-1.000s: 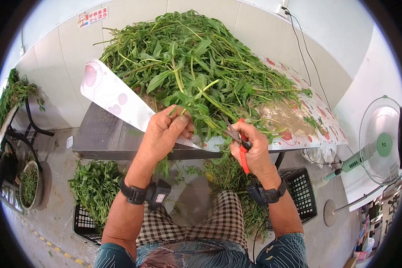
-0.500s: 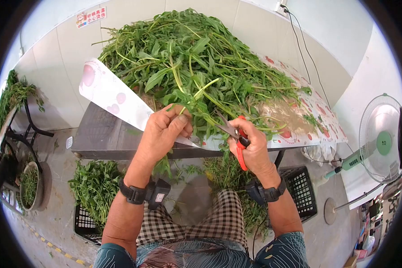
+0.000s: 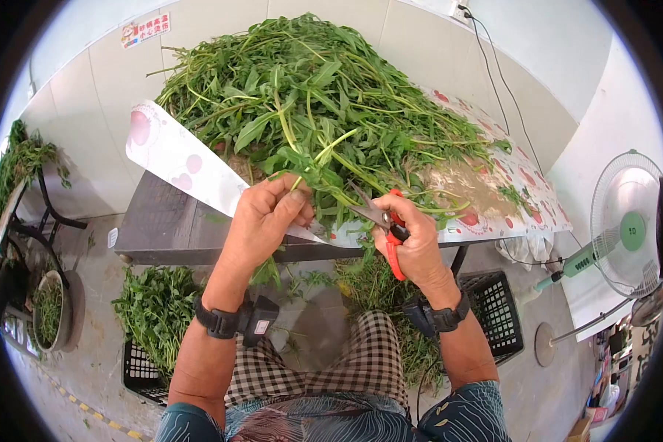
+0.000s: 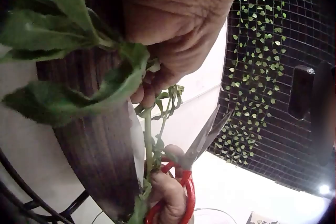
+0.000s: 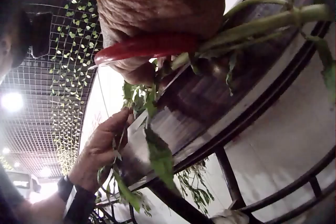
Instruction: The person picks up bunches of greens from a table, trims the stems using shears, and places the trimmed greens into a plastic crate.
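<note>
Leafy stems [image 4: 148, 142], slender and green, pass near pointed, red-handled metal scissors [image 3: 376, 214].

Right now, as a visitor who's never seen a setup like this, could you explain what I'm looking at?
There's no robot here, just a person's two bare hands. The wide round picture comes from a camera worn on the head, looking down. The other two come from cameras strapped to the left and right wrists, so they look tilted. A pile of leafy greens lies on a patterned sheet that partly covers a dark table. The left hand pinches a green stem; the right hand holds red-handled scissors, blades apart.
</note>
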`<state>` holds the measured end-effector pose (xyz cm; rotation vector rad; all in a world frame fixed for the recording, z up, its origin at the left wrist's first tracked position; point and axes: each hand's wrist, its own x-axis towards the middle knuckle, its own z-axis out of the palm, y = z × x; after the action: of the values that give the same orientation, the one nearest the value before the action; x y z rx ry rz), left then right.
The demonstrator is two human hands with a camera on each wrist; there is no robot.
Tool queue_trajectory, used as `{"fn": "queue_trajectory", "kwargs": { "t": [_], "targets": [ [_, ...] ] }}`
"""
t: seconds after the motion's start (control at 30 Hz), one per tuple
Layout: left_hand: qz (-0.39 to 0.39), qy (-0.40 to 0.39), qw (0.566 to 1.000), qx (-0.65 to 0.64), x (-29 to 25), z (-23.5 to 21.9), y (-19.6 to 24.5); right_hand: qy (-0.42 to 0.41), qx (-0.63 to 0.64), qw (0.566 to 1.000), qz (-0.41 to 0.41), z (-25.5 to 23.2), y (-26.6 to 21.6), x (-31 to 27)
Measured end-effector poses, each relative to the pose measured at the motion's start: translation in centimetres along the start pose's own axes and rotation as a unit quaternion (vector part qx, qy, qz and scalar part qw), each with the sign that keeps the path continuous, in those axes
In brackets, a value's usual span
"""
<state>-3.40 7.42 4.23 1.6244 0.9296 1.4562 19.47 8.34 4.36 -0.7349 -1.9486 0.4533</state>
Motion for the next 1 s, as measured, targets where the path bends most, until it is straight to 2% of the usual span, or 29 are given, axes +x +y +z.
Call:
{"fn": "queue_trajectory", "kwargs": {
  "t": [0.4,0.6,0.7,0.8,1.0],
  "targets": [
    [0.010,0.004,1.000,-0.006,-0.1,0.1,0.0,0.010,0.001,1.000,0.002,0.1,0.1,-0.1],
    [0.010,0.002,1.000,-0.002,0.0,0.0,-0.1,0.078,0.076,0.991,0.084,0.6,1.2,-0.3],
    [0.013,-0.001,1.000,0.011,0.0,0.1,-0.2,0.052,0.072,0.993,0.082,0.4,1.3,-0.1],
    [0.008,-0.003,1.000,0.010,0.1,0.1,0.1,0.014,0.008,1.000,-0.001,0.1,0.3,0.0],
    [0.001,0.001,1.000,-0.012,0.0,0.3,0.2,-0.005,-0.008,0.999,-0.053,0.6,-1.0,0.7]
  ]
}}
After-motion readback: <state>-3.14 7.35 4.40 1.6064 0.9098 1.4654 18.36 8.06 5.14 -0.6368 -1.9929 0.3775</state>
